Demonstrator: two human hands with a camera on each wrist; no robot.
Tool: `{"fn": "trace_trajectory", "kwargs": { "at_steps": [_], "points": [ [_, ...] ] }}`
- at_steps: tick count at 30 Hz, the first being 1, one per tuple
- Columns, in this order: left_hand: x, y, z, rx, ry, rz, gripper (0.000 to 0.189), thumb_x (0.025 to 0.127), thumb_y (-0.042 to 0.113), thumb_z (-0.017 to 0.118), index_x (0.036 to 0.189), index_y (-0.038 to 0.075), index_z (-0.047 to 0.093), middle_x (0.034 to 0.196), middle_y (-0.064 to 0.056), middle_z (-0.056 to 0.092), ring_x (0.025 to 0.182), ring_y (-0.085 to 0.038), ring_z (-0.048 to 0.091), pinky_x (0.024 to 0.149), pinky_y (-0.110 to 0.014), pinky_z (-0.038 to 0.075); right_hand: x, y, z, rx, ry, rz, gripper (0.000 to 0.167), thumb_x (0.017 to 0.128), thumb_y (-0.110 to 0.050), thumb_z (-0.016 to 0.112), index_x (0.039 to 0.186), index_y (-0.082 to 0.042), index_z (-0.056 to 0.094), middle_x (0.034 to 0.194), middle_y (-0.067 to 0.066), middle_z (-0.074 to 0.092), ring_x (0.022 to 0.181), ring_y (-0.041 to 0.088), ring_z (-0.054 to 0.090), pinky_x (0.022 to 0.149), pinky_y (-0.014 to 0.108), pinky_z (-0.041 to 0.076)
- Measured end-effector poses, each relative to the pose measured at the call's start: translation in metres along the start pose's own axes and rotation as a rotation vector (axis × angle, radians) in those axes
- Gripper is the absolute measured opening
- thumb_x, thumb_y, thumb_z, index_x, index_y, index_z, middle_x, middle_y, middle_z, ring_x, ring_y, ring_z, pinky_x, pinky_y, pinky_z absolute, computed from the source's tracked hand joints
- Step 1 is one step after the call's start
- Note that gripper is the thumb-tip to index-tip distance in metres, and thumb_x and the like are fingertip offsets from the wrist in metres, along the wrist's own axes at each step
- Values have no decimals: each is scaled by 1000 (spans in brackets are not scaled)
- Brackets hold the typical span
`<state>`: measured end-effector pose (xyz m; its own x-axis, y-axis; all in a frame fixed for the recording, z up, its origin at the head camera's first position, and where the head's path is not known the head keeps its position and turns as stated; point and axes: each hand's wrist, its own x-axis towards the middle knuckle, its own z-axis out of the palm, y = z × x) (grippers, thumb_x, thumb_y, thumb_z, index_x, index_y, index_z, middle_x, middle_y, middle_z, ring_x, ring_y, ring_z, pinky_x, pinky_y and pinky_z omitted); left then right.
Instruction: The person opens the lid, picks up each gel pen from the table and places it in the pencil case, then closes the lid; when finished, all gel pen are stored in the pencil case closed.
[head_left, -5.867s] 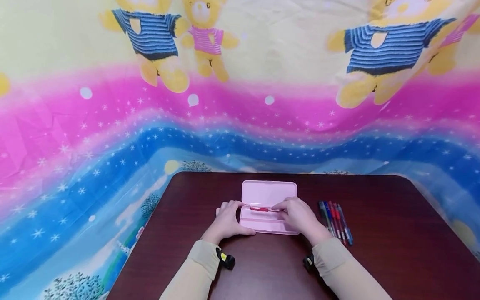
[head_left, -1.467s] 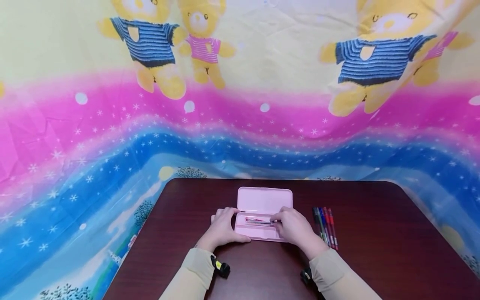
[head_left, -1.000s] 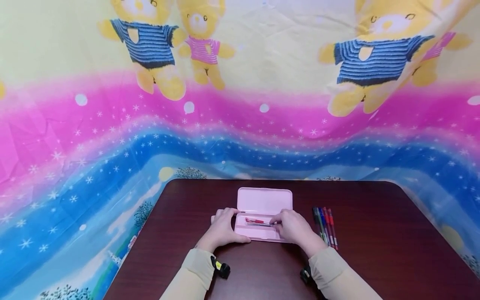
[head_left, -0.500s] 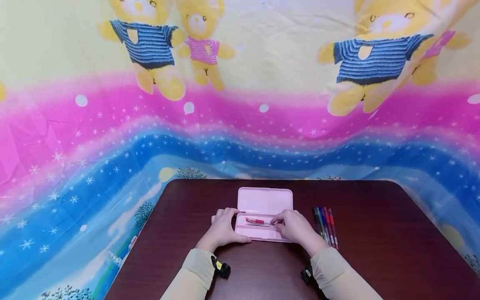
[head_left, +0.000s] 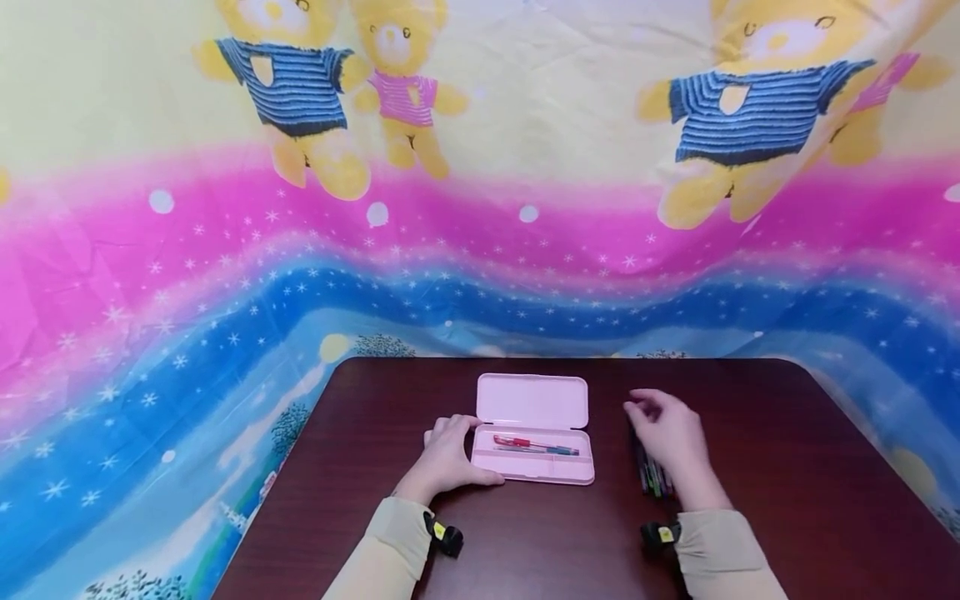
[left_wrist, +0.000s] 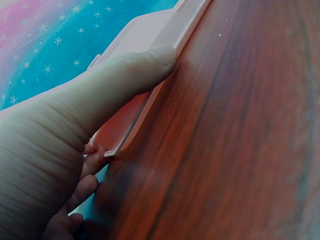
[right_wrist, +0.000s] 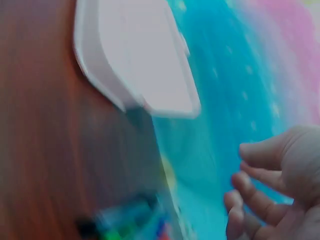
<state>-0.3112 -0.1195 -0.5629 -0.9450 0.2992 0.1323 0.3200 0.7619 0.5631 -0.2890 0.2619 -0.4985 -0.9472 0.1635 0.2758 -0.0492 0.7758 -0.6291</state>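
Observation:
A pink pencil case (head_left: 532, 402) lies open on the table, lid tipped back. My left hand (head_left: 444, 457) grips its left end. In the left wrist view the thumb (left_wrist: 132, 70) presses the front edge and the fingers are round the end. A red pen (head_left: 512, 441) and a pen with a teal end (head_left: 567, 451) lie in the case's rear compartment. My right hand (head_left: 673, 433), holding nothing, hovers over a row of pens (head_left: 654, 482) right of the case and hides most of them. The right wrist view shows its fingers loosely bent, with the pens (right_wrist: 135, 220) blurred below.
The dark wooden table (head_left: 525, 550) has rounded far corners. Behind it hangs a curtain (head_left: 480, 283) printed with bears and snowflakes. The case's front compartments hold nothing visible. Black cameras are strapped on both wrists.
Earlier a red pen was placed in the case, then a second pen came in under my right hand. My right hand has now let go and moved right over the pens. The left hand stays put.

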Motion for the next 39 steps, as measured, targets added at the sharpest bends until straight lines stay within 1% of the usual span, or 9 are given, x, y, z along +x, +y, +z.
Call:
{"fn": "trace_trajectory", "kwargs": {
  "at_steps": [2,4,8,12,18,22,30,35,39],
  "points": [
    [-1,0,-1,-2,3,-4,104,61,74,97,143,21,62,137,-2,65,132,-25,49,110,-53,37,2,12,-12,-17,-18,82,45,109,-35,68,142,-6,70,123,23,77,105,40,73,88,55,58],
    [-1,0,-2,-1,3,-5,104,61,74,97,143,21,62,137,-2,65,131,-25,48,109,-53,37,4,23,-20,-38,-51,143,51,110,-38,65,147,-3,65,131,28,74,113,46,71,94,63,57],
    [-3,-1,-1,-1,4,-7,104,62,74,97,144,21,62,138,-2,65,132,-24,48,109,-52,37,8,42,-25,-85,-113,203,59,110,-39,63,151,3,59,137,34,68,122,53,65,101,68,53],
    [-4,-2,0,-5,11,-11,103,61,73,98,144,22,62,137,-1,66,132,-24,48,109,-52,37,11,53,-24,-123,-162,220,65,109,-40,63,151,8,56,138,36,68,125,56,63,103,68,52],
    [-4,-2,-2,-4,15,-11,103,61,74,98,143,22,62,136,-1,66,131,-24,48,108,-53,38,13,62,-17,-135,-217,253,66,108,-39,65,149,11,57,135,36,68,120,54,65,100,66,54],
    [-3,-1,-4,-2,13,-13,104,61,73,98,145,22,62,137,-2,66,132,-24,48,109,-52,37,15,64,-13,-144,-219,253,62,108,-38,65,146,11,60,134,36,69,120,55,65,100,66,54],
    [-3,-1,-8,3,8,-14,104,62,71,98,146,21,61,137,-2,65,133,-26,48,110,-53,37,17,59,-7,-136,-199,259,53,108,-33,63,141,8,67,142,37,65,123,59,63,101,67,53],
    [-2,-3,-5,10,15,-4,103,61,71,99,144,21,62,137,-1,66,133,-25,49,109,-54,37,14,60,-7,-113,-206,257,49,109,-29,62,142,8,67,143,37,65,123,58,64,98,66,55],
    [1,-2,0,-1,-4,1,103,62,73,98,144,22,62,138,0,65,134,-24,49,110,-53,36,9,66,-10,-123,-202,270,47,109,-27,61,141,8,68,143,39,64,121,60,63,96,67,55]
  ]
}}
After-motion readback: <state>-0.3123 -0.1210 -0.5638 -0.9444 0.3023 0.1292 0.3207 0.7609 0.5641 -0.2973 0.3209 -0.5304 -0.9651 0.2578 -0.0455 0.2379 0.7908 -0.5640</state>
